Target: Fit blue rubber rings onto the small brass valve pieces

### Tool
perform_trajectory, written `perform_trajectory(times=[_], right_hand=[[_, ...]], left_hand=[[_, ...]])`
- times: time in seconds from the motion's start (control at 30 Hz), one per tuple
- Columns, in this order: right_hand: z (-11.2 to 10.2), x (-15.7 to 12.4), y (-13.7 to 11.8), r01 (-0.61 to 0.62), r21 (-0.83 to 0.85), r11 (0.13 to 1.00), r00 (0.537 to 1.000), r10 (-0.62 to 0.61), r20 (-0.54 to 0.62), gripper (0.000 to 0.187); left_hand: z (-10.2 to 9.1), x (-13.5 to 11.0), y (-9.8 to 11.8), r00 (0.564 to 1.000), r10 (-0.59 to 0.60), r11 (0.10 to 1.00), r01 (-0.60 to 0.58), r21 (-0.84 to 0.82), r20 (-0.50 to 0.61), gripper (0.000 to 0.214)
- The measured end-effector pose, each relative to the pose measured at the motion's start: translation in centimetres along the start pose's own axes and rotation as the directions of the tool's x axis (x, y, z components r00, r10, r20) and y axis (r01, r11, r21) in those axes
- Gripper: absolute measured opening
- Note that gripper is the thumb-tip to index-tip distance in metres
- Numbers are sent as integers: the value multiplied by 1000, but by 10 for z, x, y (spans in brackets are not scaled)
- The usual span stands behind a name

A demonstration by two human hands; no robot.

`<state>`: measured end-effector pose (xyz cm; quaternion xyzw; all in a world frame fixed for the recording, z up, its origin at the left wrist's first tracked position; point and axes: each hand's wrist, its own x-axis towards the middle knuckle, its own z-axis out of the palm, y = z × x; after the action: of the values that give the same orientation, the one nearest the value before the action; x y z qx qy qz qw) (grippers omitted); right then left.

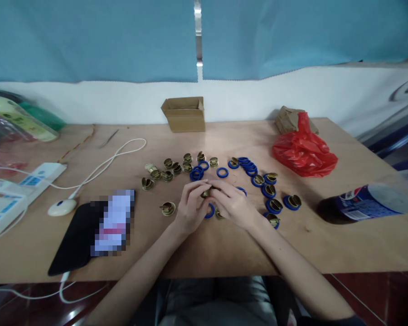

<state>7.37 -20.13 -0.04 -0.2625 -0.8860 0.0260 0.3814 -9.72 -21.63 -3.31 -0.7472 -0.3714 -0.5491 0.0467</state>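
My left hand (192,206) and my right hand (235,206) meet over the middle of the table, fingers closed around a small brass-coloured metal fitting (206,193). Fingertips hide most of it. Just beneath my hands lie a blue ring (213,210) and another brass-coloured fitting (219,213), both partly covered. Several loose fittings (167,175) sit beyond my left hand, and one more fitting (167,208) rests beside it. Blue rings (196,174) are heaped near the far fittings. To the right, several fittings (269,190) have blue rings around their bases.
At left are a power strip (44,174), a white cable (102,164) and two phones, one black (76,235) and one lit (114,222). A cardboard box (186,121) stands at the back. Right are a red plastic bag (304,154) and a lying cola bottle (357,206).
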Motion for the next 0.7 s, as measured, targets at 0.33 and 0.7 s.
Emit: perform_trajectory(times=[0.33,0.7], right_hand=[[4,-4,-1,27,-15,1000,997,-28,-76,30],[2,-5,-1,59,-8,998,998,-59,-24,31]], left_hand=[[-1,-2,1,999,27,1000,-26,14,-32,41],[-2,-4,0,992,114,993,-113,14,-51,40]])
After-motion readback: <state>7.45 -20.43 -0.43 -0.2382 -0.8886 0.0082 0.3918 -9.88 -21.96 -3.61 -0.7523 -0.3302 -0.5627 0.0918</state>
